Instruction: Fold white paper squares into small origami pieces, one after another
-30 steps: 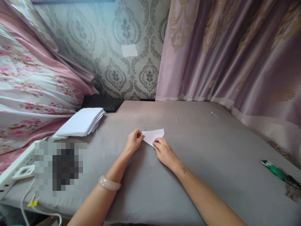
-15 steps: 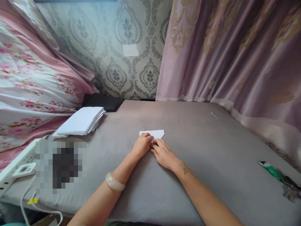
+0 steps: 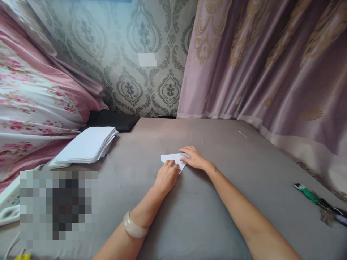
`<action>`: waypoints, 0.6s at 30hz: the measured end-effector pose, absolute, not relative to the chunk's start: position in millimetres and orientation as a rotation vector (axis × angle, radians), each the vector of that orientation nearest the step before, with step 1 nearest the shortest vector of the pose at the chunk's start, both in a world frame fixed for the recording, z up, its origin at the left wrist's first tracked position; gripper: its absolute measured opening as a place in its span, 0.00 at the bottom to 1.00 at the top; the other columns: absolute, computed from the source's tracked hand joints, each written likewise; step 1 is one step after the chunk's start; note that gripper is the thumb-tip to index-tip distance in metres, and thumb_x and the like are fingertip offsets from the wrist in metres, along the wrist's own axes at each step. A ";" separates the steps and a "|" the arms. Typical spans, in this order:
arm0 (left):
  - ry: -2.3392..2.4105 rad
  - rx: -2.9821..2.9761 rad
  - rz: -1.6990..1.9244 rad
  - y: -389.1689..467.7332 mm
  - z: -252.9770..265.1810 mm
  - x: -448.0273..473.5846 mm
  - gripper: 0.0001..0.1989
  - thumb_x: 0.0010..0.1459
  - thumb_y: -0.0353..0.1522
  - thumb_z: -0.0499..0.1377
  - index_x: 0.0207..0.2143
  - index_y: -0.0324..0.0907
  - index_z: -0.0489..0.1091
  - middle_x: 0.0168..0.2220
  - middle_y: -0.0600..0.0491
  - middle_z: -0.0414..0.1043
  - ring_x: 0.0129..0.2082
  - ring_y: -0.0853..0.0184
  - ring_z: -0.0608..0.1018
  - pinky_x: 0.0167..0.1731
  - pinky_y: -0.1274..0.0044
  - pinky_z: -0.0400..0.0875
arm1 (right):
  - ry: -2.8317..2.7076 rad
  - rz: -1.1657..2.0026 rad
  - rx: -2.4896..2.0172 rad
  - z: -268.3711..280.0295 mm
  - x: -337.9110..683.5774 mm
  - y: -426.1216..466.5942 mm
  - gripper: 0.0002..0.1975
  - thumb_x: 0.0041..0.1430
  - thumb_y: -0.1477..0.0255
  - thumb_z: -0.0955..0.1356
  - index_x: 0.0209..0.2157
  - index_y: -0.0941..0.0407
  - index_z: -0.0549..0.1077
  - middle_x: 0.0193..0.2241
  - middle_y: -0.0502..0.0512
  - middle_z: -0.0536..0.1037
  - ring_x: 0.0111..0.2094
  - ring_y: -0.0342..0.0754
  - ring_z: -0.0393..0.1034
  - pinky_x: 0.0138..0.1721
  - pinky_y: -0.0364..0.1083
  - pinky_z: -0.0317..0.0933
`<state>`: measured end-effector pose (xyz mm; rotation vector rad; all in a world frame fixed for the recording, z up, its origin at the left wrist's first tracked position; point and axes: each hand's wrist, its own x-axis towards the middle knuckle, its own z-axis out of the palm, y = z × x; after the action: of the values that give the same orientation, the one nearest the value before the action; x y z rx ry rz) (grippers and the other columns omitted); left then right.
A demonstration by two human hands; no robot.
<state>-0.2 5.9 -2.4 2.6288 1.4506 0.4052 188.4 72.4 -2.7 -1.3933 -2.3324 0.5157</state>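
Note:
A small folded sheet of white paper (image 3: 176,157) lies on the grey cloth surface, its near side tapering to a point. My left hand (image 3: 167,177) presses on the near left part of it with curled fingers, which hide some of the paper. At the right end, my right hand (image 3: 194,158) has its thumb on the paper and its fingers along the far edge, taking that corner between them. A pale bangle (image 3: 134,225) circles my left wrist.
Left of my hands is a stack of white paper (image 3: 86,144), with a flat black item (image 3: 114,121) behind it. A pixelated patch covers something at the lower left. Green-handled tools (image 3: 309,195) lie at the far right. Curtains (image 3: 217,79) hang behind the surface.
My right hand has moved up and around to the paper's right end. My left hand has shifted onto its near part, and the paper now points toward me. The view has shifted slightly.

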 end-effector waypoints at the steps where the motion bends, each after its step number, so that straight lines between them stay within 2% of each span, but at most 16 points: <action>1: 1.448 2.624 0.408 6.1 -2.2 -0.6 0.15 0.65 0.34 0.45 0.41 0.41 0.70 0.42 0.47 0.68 0.44 0.62 0.69 0.44 0.72 0.67 | -2.359 0.530 -1.406 -4.3 187.3 75.0 0.23 0.56 0.67 0.67 0.54 0.53 0.67 0.51 0.58 0.68 0.53 0.52 0.57 0.55 0.52 0.52; 10: 1.339 2.616 0.531 13.7 -10.5 -6.2 0.14 0.65 0.33 0.46 0.40 0.41 0.70 0.41 0.48 0.68 0.44 0.63 0.68 0.45 0.73 0.67 | -2.386 0.530 -1.444 -5.3 187.0 78.0 0.19 0.53 0.66 0.70 0.47 0.54 0.71 0.45 0.57 0.68 0.48 0.52 0.58 0.52 0.51 0.54; 18: 1.325 2.545 0.619 22.4 -20.6 -10.2 0.15 0.65 0.33 0.45 0.37 0.44 0.71 0.41 0.50 0.70 0.43 0.64 0.70 0.42 0.74 0.67 | -2.342 0.454 -1.417 -1.3 181.2 68.9 0.15 0.50 0.71 0.70 0.42 0.53 0.68 0.43 0.53 0.69 0.47 0.50 0.59 0.50 0.50 0.53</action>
<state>-10.2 22.4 -20.6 2.5448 1.3254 0.6193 181.2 68.9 -1.3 -1.4173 -2.3415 0.4540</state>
